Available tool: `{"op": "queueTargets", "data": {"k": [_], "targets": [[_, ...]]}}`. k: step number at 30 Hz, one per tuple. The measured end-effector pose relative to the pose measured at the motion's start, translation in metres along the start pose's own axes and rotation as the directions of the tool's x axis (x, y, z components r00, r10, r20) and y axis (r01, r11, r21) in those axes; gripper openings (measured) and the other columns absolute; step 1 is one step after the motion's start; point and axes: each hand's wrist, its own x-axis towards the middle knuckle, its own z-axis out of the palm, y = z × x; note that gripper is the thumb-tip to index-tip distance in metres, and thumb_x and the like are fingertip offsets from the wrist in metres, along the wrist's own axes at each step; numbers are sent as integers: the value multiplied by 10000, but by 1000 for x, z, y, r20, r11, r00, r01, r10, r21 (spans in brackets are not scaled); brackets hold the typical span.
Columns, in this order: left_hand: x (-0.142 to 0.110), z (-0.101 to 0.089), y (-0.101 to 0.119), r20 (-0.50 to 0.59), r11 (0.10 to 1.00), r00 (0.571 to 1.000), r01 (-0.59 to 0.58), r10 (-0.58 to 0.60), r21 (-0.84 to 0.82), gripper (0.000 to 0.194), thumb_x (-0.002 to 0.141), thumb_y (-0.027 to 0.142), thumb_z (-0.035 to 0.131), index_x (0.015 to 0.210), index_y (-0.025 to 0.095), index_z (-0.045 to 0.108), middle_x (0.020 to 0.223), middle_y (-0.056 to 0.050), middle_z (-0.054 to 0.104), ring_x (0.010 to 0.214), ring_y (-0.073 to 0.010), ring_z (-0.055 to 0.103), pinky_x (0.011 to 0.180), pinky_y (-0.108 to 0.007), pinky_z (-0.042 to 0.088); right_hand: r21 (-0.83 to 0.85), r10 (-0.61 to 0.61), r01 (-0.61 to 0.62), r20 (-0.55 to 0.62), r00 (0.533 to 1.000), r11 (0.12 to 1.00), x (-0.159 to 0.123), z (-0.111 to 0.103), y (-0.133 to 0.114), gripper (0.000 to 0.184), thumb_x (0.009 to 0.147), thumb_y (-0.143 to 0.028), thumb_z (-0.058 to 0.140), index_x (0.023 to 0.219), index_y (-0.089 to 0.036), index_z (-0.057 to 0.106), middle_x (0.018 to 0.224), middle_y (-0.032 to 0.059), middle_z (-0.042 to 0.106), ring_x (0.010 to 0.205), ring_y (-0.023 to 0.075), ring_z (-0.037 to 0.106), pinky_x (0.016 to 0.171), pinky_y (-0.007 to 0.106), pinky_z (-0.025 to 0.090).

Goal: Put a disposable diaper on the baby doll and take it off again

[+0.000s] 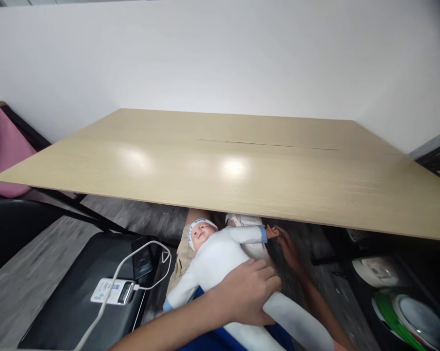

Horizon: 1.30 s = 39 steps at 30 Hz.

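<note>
A baby doll (220,253) in a white suit and a white cap lies on its back across my lap, just under the front edge of the light wooden table (241,165). My left hand (247,292) lies over the doll's belly and hip, its fingers curled around the body. My right hand (289,248) sits in shadow beside the doll's outstretched arm, its fingertips touching the doll's small hand (273,232). Whether those fingers grip it is not clear. The white legs of the doll run down to the lower right.
A black seat (77,292) at the left carries a white power bank (112,291), a dark phone (142,261) and a white cable. Pink fabric (4,146) hangs at the far left. Low at the right are white and green round objects (406,312).
</note>
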Motion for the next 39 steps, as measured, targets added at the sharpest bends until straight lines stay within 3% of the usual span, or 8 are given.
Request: {"op": "queueTargets", "data": {"k": [4, 7, 12, 17, 23, 30, 34, 39], "targets": [[2, -1, -1, 24, 1000, 1000, -7, 7, 12, 423, 862, 507, 805, 1079, 184, 641, 1064, -75, 721, 973, -258, 669, 747, -362, 441, -25, 7, -9, -82, 997, 1000, -23, -32, 12, 369, 1123, -495, 538, 1405, -273, 623, 1295, 123, 742, 1141, 326, 750, 967, 570, 653], [4, -2, -1, 33, 1000, 999, -8, 7, 29, 425, 853, 500, 820, 1073, 185, 638, 1059, -75, 722, 971, -260, 667, 746, -367, 444, -209, -241, 231, -24, 970, 950, -28, -49, -19, 480, 1045, -379, 691, 1503, -284, 583, 1413, 130, 701, 1291, 362, 690, 1115, 640, 572], [-3, 1, 8, -5, 993, 1000, -24, 24, 111, 367, 924, 471, 771, 1065, 157, 640, 1073, -96, 718, 976, -259, 651, 802, -389, 490, -276, -556, 690, 431, 711, 669, 0, -26, -78, 612, 1038, -196, 663, 1620, -313, 514, 1538, 91, 657, 1500, 331, 561, 1217, 552, 510], [-18, 4, 22, 26, 967, 998, -56, 52, 250, 333, 962, 428, 767, 1071, 148, 622, 1018, -62, 681, 917, -238, 607, 762, -390, 461, -207, -384, 712, 724, 573, 671, 45, 21, -108, 523, 1029, -237, 652, 1543, -182, 568, 1403, 148, 722, 1279, 351, 673, 1063, 525, 564], [-23, 5, 31, -69, 936, 997, 41, -18, 351, 143, 1053, 293, 641, 1031, 155, 614, 946, -45, 639, 864, -232, 577, 759, -391, 430, -216, -243, 722, 846, 474, 658, 66, 52, -161, 360, 965, -226, 677, 1317, -155, 656, 1230, 131, 712, 1068, 326, 696, 898, 444, 561], [-22, 12, 43, -166, 897, 986, 69, 5, 437, 166, 1095, 260, 617, 966, 157, 638, 888, -32, 618, 822, -212, 559, 770, -383, 439, -160, -311, 650, 778, 546, 743, 49, 53, -201, 495, 955, -163, 592, 1448, -194, 572, 1291, 107, 670, 1091, 305, 682, 927, 437, 556], [-24, -10, 55, -180, 884, 974, -38, 137, 467, 161, 1106, 269, 609, 1070, 164, 725, 954, -34, 679, 855, -192, 589, 786, -359, 481, 1, -347, 454, 646, 680, 891, 33, 37, -209, 597, 855, -88, 561, 1432, -244, 572, 1321, 82, 676, 1184, 294, 673, 997, 442, 555], [-57, -42, 50, -312, 854, 867, -213, 390, 475, 210, 1112, 256, 632, 1245, 324, 780, 1500, 69, 689, 1226, -125, 617, 1171, -269, 465, 229, -322, 251, 363, 874, 940, 9, 5, -205, 725, 735, -71, 547, 1415, -319, 592, 1319, 14, 702, 1211, 249, 676, 1042, 385, 532]]}}
